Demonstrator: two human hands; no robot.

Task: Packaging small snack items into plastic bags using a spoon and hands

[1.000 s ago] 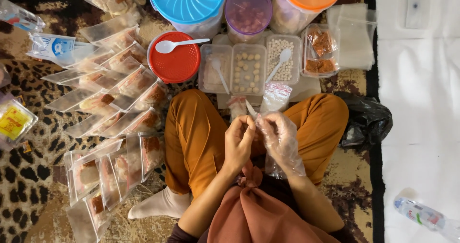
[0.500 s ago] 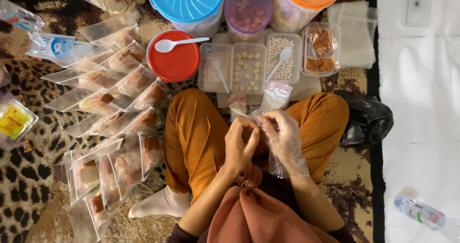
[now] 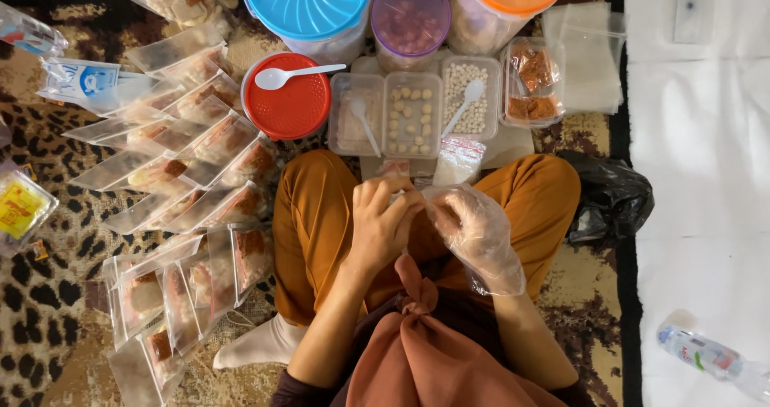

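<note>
Both my hands meet over my lap: my bare left hand (image 3: pixel 383 224) and my gloved right hand (image 3: pixel 473 229) pinch a small clear pouch (image 3: pixel 417 201) between the fingertips, close to my body so nothing spills. It is mostly hidden; I cannot tell its contents. Far ahead sit four clear trays (image 3: pixel 411 114) within easy reach, two holding white spoons (image 3: pixel 464 106), a third spoon resting on the red lid (image 3: pixel 287 109). Beyond stand three big tubs (image 3: pixel 309 6). Filled pouches (image 3: pixel 192 146) fan out left, overlapping, too many to count.
</note>
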